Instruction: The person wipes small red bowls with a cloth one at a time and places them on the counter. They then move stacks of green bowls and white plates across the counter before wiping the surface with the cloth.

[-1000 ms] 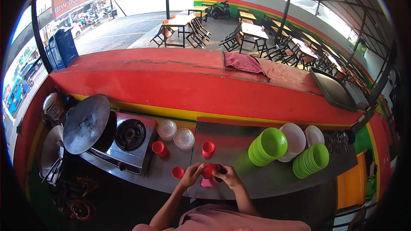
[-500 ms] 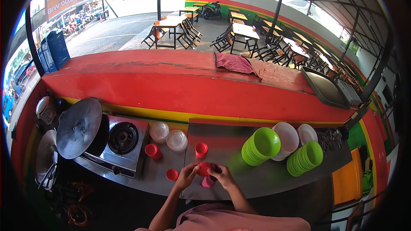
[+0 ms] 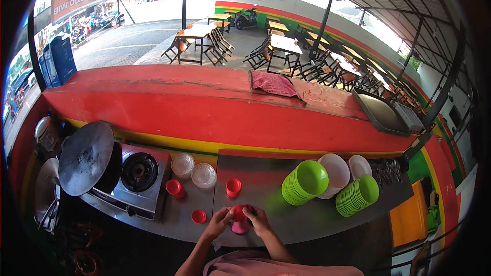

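Both hands are close together over the front of the counter. A small red cup (image 3: 238, 211) is gripped between them. My left hand (image 3: 221, 220) has its fingers closed on the cup's left side, while my right hand (image 3: 259, 221) pinches the right side. Something dark shows at the right fingertips; I cannot tell what it is. Just below the cup is a pink item (image 3: 240, 227), partly covered by the hands. Beyond them stands an upright red cup (image 3: 233, 187). To the left are another red cup (image 3: 175, 188) and a low red one (image 3: 199, 216).
Clear plastic tubs (image 3: 203, 175) stand beside a gas stove (image 3: 139, 176), with a large wok (image 3: 86, 158) leaning at its left. Stacked green bowls (image 3: 305, 183) and white bowls (image 3: 335, 174) occupy the right side. A red ledge (image 3: 204, 102) runs behind, holding a cloth (image 3: 276, 84) and a tray (image 3: 379, 111).
The view has shifted slightly, moving the whole scene left and down. My hands still grip the red cup, now tilted differently, and more of the pink item shows beneath it.
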### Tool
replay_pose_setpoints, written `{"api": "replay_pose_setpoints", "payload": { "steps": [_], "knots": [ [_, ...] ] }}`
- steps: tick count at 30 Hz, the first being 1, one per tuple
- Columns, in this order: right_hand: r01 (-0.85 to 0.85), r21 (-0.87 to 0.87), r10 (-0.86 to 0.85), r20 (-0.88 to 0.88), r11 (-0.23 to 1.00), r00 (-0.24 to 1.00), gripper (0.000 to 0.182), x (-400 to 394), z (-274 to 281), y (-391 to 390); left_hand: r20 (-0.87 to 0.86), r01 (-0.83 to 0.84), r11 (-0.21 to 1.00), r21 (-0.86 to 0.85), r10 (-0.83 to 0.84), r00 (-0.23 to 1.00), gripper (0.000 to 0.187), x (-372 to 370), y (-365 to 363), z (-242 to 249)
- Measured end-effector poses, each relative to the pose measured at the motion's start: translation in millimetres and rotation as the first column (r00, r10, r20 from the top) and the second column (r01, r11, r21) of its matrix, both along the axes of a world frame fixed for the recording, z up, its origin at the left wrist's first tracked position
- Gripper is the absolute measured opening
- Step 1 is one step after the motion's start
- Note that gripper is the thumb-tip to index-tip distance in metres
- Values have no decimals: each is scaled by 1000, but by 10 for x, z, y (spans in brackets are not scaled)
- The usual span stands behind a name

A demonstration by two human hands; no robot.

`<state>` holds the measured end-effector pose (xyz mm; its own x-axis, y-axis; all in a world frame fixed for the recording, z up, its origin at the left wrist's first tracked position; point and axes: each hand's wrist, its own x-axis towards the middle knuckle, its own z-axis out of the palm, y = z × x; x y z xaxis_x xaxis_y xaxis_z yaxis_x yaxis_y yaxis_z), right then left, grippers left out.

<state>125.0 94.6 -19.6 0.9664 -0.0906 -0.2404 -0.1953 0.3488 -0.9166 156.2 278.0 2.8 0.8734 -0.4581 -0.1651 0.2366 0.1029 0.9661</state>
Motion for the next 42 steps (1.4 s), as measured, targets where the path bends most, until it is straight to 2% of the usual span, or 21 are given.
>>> {"api": "replay_pose_setpoints", "payload": {
  "steps": [3,6,7,10,13,16,18,20,21,24,27,30,33,36,38,39,42],
  "knots": [
    [-62,-44,61,-26,997,998,34,-19,-85,-23,240,51,995,91,-72,968,34,65,34,-73],
    [-158,-81,154,-59,984,986,32,-18,-71,-6,274,197,927,320,-290,917,35,119,128,-188],
    [-192,-75,186,-78,979,979,32,-41,-111,-8,302,197,891,409,-336,892,33,116,140,-156],
    [-214,-58,208,-97,975,973,30,-8,-165,3,215,209,904,372,-303,928,30,75,157,-82],
    [-145,9,145,-100,989,984,27,3,-159,-1,90,188,970,157,-203,975,30,41,161,-210],
    [-18,105,31,-125,994,992,25,82,-6,25,189,181,981,71,-192,963,31,6,198,-145],
    [28,146,-7,-141,989,990,24,79,8,13,168,207,978,26,-208,963,30,-13,221,-123],
    [25,168,-4,-128,985,992,24,67,-61,-11,166,217,976,27,-218,962,29,-24,212,-149],
    [9,139,11,-141,990,990,23,47,-27,2,221,177,982,61,-186,957,28,-27,198,-144],
    [-20,83,36,-193,996,981,22,1,32,73,311,66,970,235,-139,940,27,-16,156,-88],
    [0,88,21,-241,996,970,21,-113,-126,22,514,21,933,358,-216,830,29,38,104,-79],
    [18,135,9,-196,991,981,22,-196,-359,-48,502,-19,844,536,-301,811,32,27,-18,-77],
    [54,135,-32,-160,989,987,23,-228,-381,-115,426,18,845,534,-287,858,32,14,-113,-59],
    [113,154,-84,-184,982,979,25,-298,-81,-140,340,29,881,472,-213,916,35,-41,-156,-36],
    [132,210,-88,-207,969,974,28,-331,-92,-226,164,101,943,318,-160,973,37,-47,-149,-102],
    [97,248,-61,-151,964,987,35,-344,157,-200,71,118,966,228,-138,988,38,-50,-165,-104],
    [-24,288,30,-19,957,999,40,-290,109,-345,-73,91,987,134,-82,994,39,-58,-186,-63]
  ]
}}
